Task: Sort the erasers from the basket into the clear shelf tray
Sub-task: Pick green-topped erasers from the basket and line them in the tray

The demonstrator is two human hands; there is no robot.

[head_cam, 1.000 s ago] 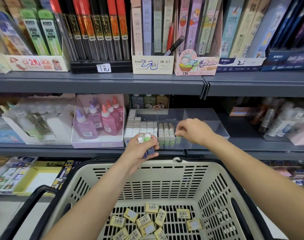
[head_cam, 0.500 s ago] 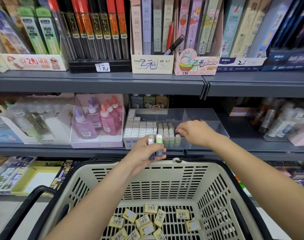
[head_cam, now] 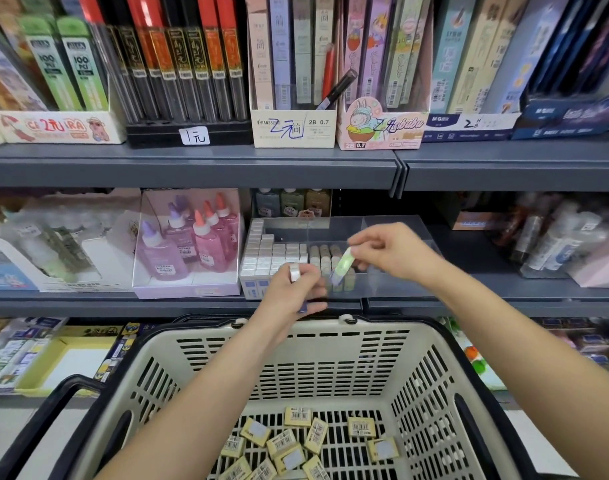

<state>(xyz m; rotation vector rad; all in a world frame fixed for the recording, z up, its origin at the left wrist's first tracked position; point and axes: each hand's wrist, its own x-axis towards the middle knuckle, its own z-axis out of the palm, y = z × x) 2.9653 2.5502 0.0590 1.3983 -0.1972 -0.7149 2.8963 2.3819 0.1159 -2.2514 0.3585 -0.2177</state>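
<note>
A clear shelf tray [head_cam: 393, 230] on the middle shelf holds rows of upright white and pale green erasers [head_cam: 279, 252]. My right hand [head_cam: 388, 249] pinches a green-and-purple eraser [head_cam: 341, 266] just above the tray's front rows. My left hand [head_cam: 292, 289] hovers at the tray's front edge, gripping a white eraser [head_cam: 295, 271] whose blue end pokes out below. Under my arms a beige basket [head_cam: 331, 348] with black handles carries several yellow erasers [head_cam: 298, 441] scattered on its floor.
Pink and purple glue bottles [head_cam: 192, 240] stand in a box left of the tray. More bottles [head_cam: 556, 244] sit to its right. The grey upper shelf [head_cam: 192, 166] above carries pencil-lead boxes. Stationery packs [head_cam: 26, 351] lie on the lower shelf.
My right hand has taken the green eraser from my left hand and lifted it over the tray. My left hand now keeps only the white one.
</note>
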